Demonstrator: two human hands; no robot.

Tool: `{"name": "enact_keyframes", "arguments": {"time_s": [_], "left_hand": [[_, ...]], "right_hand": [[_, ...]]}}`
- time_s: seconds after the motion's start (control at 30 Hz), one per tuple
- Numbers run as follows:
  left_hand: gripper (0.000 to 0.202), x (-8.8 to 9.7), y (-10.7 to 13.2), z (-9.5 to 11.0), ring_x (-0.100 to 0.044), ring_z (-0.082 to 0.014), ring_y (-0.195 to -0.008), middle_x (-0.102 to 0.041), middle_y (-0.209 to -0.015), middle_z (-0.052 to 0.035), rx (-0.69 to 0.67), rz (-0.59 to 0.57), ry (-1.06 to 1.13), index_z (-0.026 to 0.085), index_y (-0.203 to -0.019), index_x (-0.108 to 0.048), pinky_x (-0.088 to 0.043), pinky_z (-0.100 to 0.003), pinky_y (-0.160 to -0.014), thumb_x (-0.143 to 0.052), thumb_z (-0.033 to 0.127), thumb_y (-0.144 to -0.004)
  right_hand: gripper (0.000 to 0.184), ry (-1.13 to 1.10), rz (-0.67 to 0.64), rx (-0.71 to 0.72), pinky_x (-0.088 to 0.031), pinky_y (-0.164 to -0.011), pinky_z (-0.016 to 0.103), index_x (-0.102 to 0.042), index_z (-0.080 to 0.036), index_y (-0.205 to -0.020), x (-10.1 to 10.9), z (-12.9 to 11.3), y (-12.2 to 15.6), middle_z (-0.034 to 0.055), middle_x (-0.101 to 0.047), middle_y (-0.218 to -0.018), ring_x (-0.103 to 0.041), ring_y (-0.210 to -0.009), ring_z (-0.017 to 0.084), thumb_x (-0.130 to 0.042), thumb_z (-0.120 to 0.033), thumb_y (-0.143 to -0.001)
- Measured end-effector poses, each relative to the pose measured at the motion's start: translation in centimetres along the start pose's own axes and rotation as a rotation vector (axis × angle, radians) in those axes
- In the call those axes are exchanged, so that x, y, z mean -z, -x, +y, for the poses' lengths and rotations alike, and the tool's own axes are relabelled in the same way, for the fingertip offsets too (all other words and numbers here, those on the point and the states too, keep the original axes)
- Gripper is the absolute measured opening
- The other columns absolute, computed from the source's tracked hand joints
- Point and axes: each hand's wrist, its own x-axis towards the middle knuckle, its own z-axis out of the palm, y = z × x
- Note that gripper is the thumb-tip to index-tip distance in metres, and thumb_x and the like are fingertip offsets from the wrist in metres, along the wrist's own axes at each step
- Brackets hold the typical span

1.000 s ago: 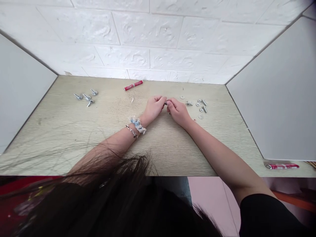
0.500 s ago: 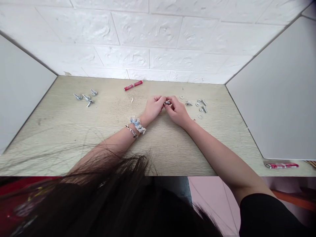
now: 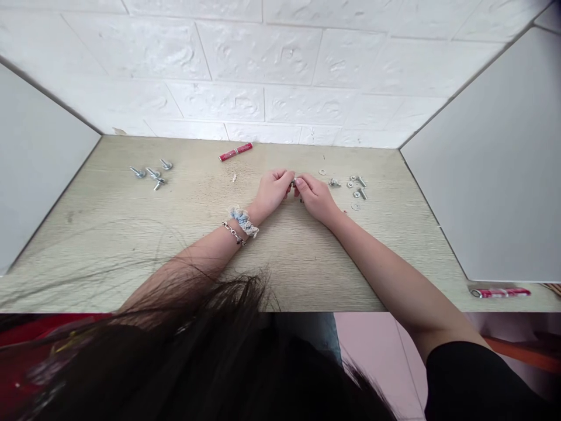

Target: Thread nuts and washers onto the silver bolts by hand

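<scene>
My left hand [image 3: 272, 192] and my right hand [image 3: 317, 196] meet over the middle of the table. Their fingers pinch a small metal bolt [image 3: 293, 183] from either side. Most of the bolt is hidden by the fingertips, so I cannot tell what is threaded on it. Just right of my right hand lies a bolt with a washer [image 3: 334, 183]. Beyond it are loose bolts [image 3: 363, 193] and nuts [image 3: 350, 185]. One flat washer [image 3: 322, 172] rests behind my right hand, another washer [image 3: 355, 206] nearer to me.
Several bolts fitted with washers [image 3: 153, 173] lie at the left of the table [image 3: 105, 228]. A red tube [image 3: 235, 152] lies near the white wall [image 3: 258, 55], and another red tube [image 3: 500, 292] at the front right. Grey panels [image 3: 491, 164] stand on both sides.
My right hand's fingers have shifted on the bolt. The thumb now covers the part that showed between the hands before. The left hand has hardly moved.
</scene>
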Motion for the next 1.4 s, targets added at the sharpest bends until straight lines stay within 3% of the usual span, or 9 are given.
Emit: {"name": "enact_keyframes", "arguments": {"time_s": [0.13, 0.23, 0.47, 0.73, 0.83, 0.97, 1.17, 1.27, 1.4], "left_hand": [[0.035, -0.02, -0.08, -0.16, -0.035, -0.006, -0.043, -0.041, -0.043, 0.0043, 0.007, 0.014, 0.009, 0.018, -0.049, -0.043, -0.026, -0.022, -0.046, -0.049, 0.028, -0.082], [0.034, -0.01, -0.14, -0.31, -0.037, -0.0066, -0.044, -0.042, -0.045, 0.0042, 0.01, 0.018, 0.007, 0.018, -0.051, -0.044, -0.027, -0.022, -0.047, -0.05, 0.029, -0.082], [0.038, 0.06, -0.14, -0.33, -0.034, -0.0057, -0.043, -0.042, -0.044, 0.0042, -0.032, -0.023, -0.008, 0.018, -0.048, -0.041, -0.027, -0.022, -0.047, -0.049, 0.031, -0.084], [0.034, -0.01, -0.11, -0.33, -0.036, -0.0059, -0.043, -0.041, -0.044, 0.0048, -0.003, 0.01, 0.008, 0.018, -0.05, -0.044, -0.027, -0.022, -0.046, -0.05, 0.03, -0.081], [0.035, 0.02, -0.16, -0.35, -0.036, -0.0055, -0.043, -0.041, -0.044, 0.0048, -0.013, 0.01, 0.009, 0.018, -0.049, -0.043, -0.027, -0.022, -0.046, -0.05, 0.03, -0.081], [0.037, 0.07, -0.18, -0.29, -0.034, -0.0049, -0.042, -0.042, -0.043, 0.0047, -0.027, -0.007, -0.004, 0.017, -0.048, -0.042, -0.026, -0.022, -0.046, -0.048, 0.029, -0.083], [0.035, -0.07, -0.22, -0.3, -0.035, -0.0054, -0.043, -0.041, -0.044, 0.005, 0.012, 0.014, -0.001, 0.017, -0.05, -0.043, -0.026, -0.022, -0.046, -0.05, 0.028, -0.083], [0.034, -0.07, -0.22, -0.25, -0.037, -0.0055, -0.044, -0.042, -0.045, 0.0047, 0.027, 0.014, 0.005, 0.017, -0.051, -0.043, -0.027, -0.021, -0.047, -0.049, 0.028, -0.083], [0.036, -0.03, -0.12, -0.09, -0.034, -0.0051, -0.044, -0.04, -0.045, 0.0051, -0.007, 0.002, -0.003, 0.017, -0.05, -0.041, -0.026, -0.022, -0.048, -0.048, 0.027, -0.084]], "right_hand": [[0.026, -0.029, 0.012, 0.005, -0.039, -0.063, 0.028, -0.05, -0.023, -0.101, -0.11, 0.03, 0.13, 0.0001, -0.065, -0.088, -0.047, -0.058, 0.011, -0.05, -0.045, -0.087], [0.022, -0.001, 0.018, 0.02, -0.038, -0.06, 0.028, -0.051, -0.022, -0.1, -0.17, -0.09, 0.12, 0.001, -0.065, -0.093, -0.042, -0.053, 0.009, -0.051, -0.039, -0.085], [0.043, 0.009, 0.001, 0.011, -0.04, -0.071, 0.032, -0.05, -0.022, -0.072, 0.02, -0.17, -0.05, 0.0013, -0.058, -0.069, -0.054, -0.067, 0.015, -0.034, -0.056, -0.093], [0.026, -0.055, 0.007, 0.01, -0.04, -0.067, 0.03, -0.05, -0.023, -0.103, -0.22, 0.38, -0.02, -0.0017, -0.061, -0.075, -0.051, -0.064, 0.014, -0.047, -0.046, -0.09], [0.024, 0.001, 0.003, 0.02, -0.04, -0.067, 0.03, -0.052, -0.023, -0.096, -0.16, 0.08, -0.01, -0.0007, -0.06, -0.074, -0.052, -0.066, 0.015, -0.045, -0.044, -0.09], [0.037, 0.029, -0.02, 0.037, -0.04, -0.07, 0.031, -0.05, -0.022, -0.076, -0.01, -0.18, 0.03, 0.001, -0.059, -0.07, -0.053, -0.068, 0.016, -0.035, -0.051, -0.094], [0.025, 0.007, 0.005, 0.012, -0.039, -0.065, 0.03, -0.05, -0.023, -0.104, -0.19, 0.08, 0.08, -0.001, -0.062, -0.076, -0.051, -0.063, 0.015, -0.048, -0.042, -0.088], [0.02, 0.03, -0.005, 0.012, -0.039, -0.065, 0.03, -0.051, -0.022, -0.099, -0.18, -0.01, 0.03, 0.0004, -0.063, -0.079, -0.051, -0.064, 0.015, -0.048, -0.037, -0.086], [0.027, 0.049, -0.019, 0.04, -0.04, -0.067, 0.031, -0.053, -0.022, -0.089, -0.08, -0.05, 0.01, 0.0013, -0.06, -0.073, -0.053, -0.067, 0.016, -0.041, -0.045, -0.091]]}}
